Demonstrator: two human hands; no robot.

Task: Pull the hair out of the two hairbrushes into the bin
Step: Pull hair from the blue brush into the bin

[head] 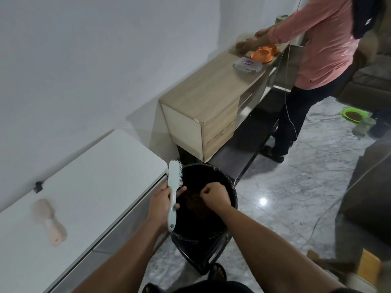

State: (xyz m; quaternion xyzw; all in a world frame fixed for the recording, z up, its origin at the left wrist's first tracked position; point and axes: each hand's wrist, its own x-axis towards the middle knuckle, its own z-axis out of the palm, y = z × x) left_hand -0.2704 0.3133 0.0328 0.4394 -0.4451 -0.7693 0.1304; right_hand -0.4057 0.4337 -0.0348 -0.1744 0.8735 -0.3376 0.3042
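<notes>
Hairbrush in hand: a pale green hairbrush (pixel 174 187) is held over the left rim of the bin (pixel 229 187), its handle wrapped by the left hand (pixel 163 203).
Left grip: the fingers are curled round the handle just below the head, with the thumb laid across the front; the handle's end sticks out below the palm.
Left arm pose: the forearm is stretched forward and up from the lower left, with the wrist beside the table (pixel 101 166) edge.
Brush axis: the long axis is kept nearly upright, the head pointing away from the person and the bristles turned right, towards the bin's opening.
Right grip: the fingers of the right hand (pixel 215 196) are pressed together into a fist above the bin; a tuft of brown hair (pixel 191 199) is seen just left of the knuckles, but whether it is pinched cannot be told.
Right arm pose: the forearm is reached in from the lower right, knuckles turned left towards the brush.
Bin: a black lined bin is set on the floor against the table's side, with dark contents inside.
Second brush: a pink hairbrush (pixel 49 220) is laid flat on the white table, well apart from the bin, blurred, its handle pointing towards the person.
</notes>
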